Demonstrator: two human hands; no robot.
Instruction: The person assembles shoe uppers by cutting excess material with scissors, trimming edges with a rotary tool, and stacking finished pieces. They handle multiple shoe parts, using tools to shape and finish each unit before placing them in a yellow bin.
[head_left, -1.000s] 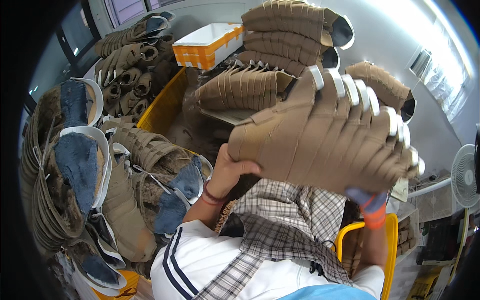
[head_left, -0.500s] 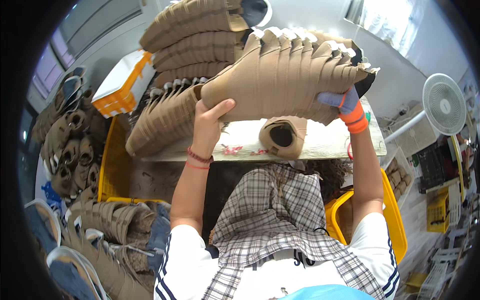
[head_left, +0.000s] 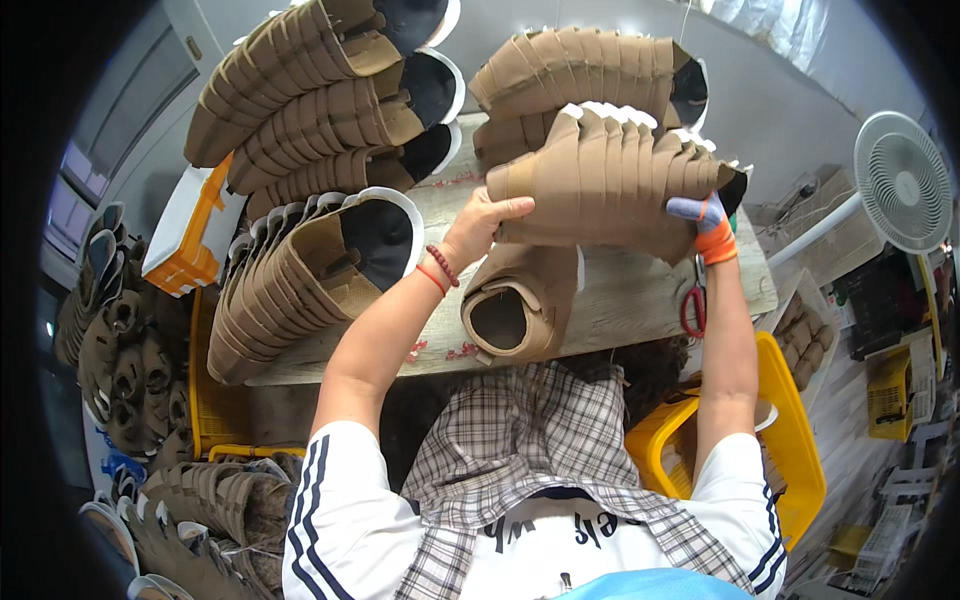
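Between my hands, above the table, is a nested stack of brown shoe uppers (head_left: 600, 190) with white edges along the top. My left hand (head_left: 487, 222) grips its left end, thumb across the front. My right hand (head_left: 708, 222), in a grey glove with an orange cuff, clasps the right end near a black lining. Just below lies a rolled brown upper (head_left: 530, 300), its dark round opening facing me. Another nested stack of uppers (head_left: 285, 285) leans at the table's left front, black and tan insides showing.
More stacked uppers (head_left: 300, 95) are piled at the back left and a further stack (head_left: 580, 75) at the back. Red-handled scissors (head_left: 692, 310) lie at the right of the wooden table (head_left: 640, 320). Yellow crates (head_left: 790, 430) stand below. A white fan (head_left: 903, 182) is at the right.
The held stack has moved a little right and away from the back-left piles, which now show more fully. My view has shifted, and the scissors and rolled upper show more.
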